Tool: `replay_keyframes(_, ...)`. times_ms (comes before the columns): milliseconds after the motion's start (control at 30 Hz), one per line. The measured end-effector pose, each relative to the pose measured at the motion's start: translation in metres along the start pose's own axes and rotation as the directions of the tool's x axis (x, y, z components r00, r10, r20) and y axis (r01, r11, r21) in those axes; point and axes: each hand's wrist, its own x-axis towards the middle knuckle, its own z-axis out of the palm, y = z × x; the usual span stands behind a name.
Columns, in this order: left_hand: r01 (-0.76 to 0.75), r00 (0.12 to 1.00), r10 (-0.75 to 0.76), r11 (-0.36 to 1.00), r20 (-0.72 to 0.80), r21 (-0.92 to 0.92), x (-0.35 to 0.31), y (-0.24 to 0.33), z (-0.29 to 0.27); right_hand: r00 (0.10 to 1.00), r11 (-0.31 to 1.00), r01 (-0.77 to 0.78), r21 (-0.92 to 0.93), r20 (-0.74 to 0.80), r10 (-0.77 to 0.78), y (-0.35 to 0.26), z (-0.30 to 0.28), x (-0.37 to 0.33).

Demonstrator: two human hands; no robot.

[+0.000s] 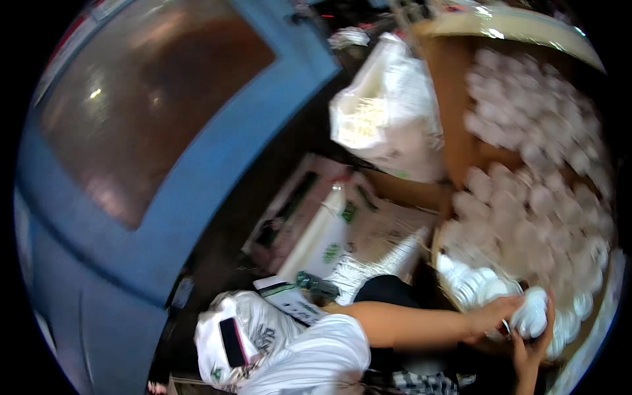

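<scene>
My left hand (498,315) reaches in from the left and closes on a shiny white oval piece (530,315), perhaps a small nested stack; its exact kind is not clear. My right hand (534,349) comes up from below and wraps the same piece from its right and underside. Both hands are over the near edge of a large cardboard box (454,118). Inside the box lie many similar white oval pieces (536,204), with a row of brighter nested ones (471,280) beside my left hand.
A blue machine panel (217,178) with a brownish window stands at the left. An open white sack (395,108) with pale contents leans against the box. Flattened printed packaging (316,224) lies in the middle. A dark phone (232,342) rests on white material at lower left.
</scene>
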Motion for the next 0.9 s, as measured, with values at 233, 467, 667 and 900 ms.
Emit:
replay_keyframes(233,-0.323,0.946,0.323,0.945,0.001,0.053,-0.006,-0.01,0.0,0.967,0.979,-0.064,0.192,0.253,0.013,0.001,0.001,-0.002)
replay_keyframes(467,-0.32,0.897,0.434,0.765,-0.082,0.559,-0.01,-0.018,0.024,0.938,0.918,-0.346,0.194,0.055,0.342,0.028,0.005,0.005)
replay_keyframes(667,-0.406,0.812,0.584,0.595,-0.025,0.693,-0.012,-0.025,0.036,0.809,0.751,-0.574,0.326,0.08,0.583,0.069,-0.006,-0.009)
replay_keyframes(900,-0.414,0.849,0.515,0.788,-0.12,0.456,0.022,-0.039,-0.005,0.764,0.686,-0.643,0.341,0.354,0.54,0.117,-0.031,-0.006)
